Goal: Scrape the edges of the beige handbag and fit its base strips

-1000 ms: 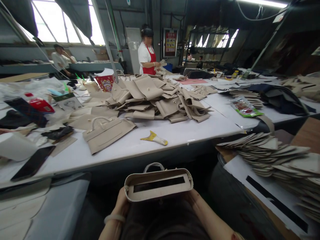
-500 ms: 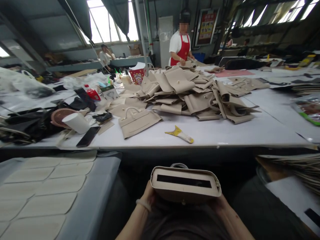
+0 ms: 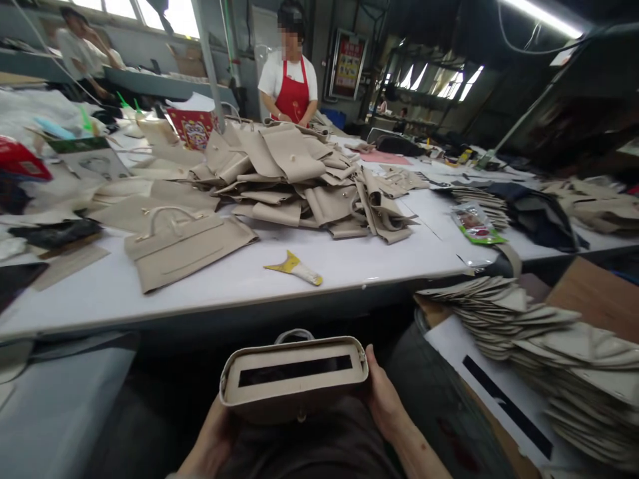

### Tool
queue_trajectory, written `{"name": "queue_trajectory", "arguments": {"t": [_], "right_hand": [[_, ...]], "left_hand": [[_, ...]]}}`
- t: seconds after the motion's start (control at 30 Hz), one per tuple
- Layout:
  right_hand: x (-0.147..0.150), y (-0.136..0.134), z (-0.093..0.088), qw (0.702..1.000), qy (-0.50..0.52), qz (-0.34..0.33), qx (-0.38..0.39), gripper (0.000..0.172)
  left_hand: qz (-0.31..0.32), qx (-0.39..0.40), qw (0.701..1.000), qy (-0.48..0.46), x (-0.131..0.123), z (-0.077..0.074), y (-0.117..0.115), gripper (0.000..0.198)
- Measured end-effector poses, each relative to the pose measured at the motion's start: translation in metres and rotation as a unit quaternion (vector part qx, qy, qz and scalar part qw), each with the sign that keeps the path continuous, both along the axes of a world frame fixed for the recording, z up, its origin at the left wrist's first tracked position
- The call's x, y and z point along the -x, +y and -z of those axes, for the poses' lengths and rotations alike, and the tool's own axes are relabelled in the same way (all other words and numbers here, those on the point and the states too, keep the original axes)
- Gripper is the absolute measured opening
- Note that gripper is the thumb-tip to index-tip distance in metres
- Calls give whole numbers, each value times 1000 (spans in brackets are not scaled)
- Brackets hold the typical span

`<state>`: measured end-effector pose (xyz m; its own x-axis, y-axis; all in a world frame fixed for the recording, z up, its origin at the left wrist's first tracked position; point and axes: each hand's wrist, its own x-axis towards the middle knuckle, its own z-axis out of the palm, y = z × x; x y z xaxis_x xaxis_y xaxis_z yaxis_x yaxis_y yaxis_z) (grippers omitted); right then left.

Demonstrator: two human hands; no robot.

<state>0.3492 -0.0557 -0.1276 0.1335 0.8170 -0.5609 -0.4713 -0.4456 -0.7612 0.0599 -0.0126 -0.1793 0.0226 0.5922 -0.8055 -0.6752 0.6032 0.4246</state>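
Low in the middle of the view I hold a beige handbag shell over my lap, its flat panel with a long dark slot facing up. My left hand grips its left end from below, fingers mostly hidden. At the right end, my right hand wraps round the bag with the thumb up along the edge. A small handle loop shows behind the bag.
A white worktable ahead carries a pile of beige bag pieces, a flat beige bag and a yellow-tipped scraper. Stacked beige panels lie at the right. A person in a red apron stands at the far side.
My view swung left, then back right. The bag stays held in both hands over my lap, and my right thumb now shows at its right end.
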Motion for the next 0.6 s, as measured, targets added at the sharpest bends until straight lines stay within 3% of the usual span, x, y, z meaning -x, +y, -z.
{"name": "queue_trajectory", "arguments": {"t": [0.07,0.17,0.27,0.4,0.6], "right_hand": [[-4,-4,-13,991,-119,-56,-38,66],[-5,-3,-32,942,-300,-121,-89,56],[-3,1,-43,895,-410,-158,-74,48],[2,0,-46,851,-487,-195,-30,46],[7,2,-52,825,-517,-227,9,42]], "left_hand": [[-25,-13,1000,14,0,3,1,20],[-43,-26,998,34,0,8,1,17],[-57,0,997,55,-1,8,0,13],[-62,-7,996,62,-3,0,0,16],[-10,-41,998,37,0,-13,4,13]]}}
